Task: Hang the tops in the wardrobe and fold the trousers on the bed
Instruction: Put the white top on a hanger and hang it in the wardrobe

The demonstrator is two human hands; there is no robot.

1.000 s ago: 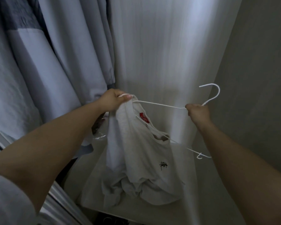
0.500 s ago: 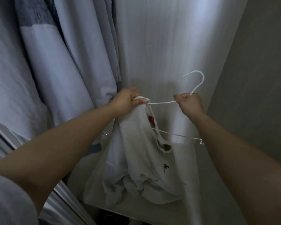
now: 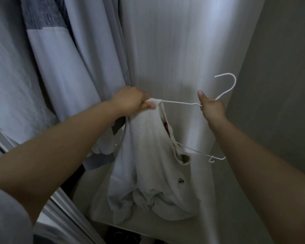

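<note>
A white top (image 3: 148,166) with a small black logo and a red neck label hangs crumpled from a thin white wire hanger (image 3: 180,103) inside the wardrobe. My left hand (image 3: 130,101) grips the top's shoulder where it sits over the hanger's left end. My right hand (image 3: 212,108) holds the hanger at the base of its hook, thumb up. The hook curves up to the right of that hand. The hanger's right end sticks out bare from the neck opening. The top's hem bunches on a white shelf (image 3: 99,194).
Several pale grey-blue garments (image 3: 63,71) hang close on the left, touching my left wrist. The wardrobe's white back panel (image 3: 174,50) is straight ahead and its grey side wall (image 3: 280,85) stands on the right. A sliding door rail (image 3: 63,215) runs at lower left.
The hanger's hook has swung back out to the right and my right hand has shifted right along with it. My left hand keeps its grip on the top's shoulder.
</note>
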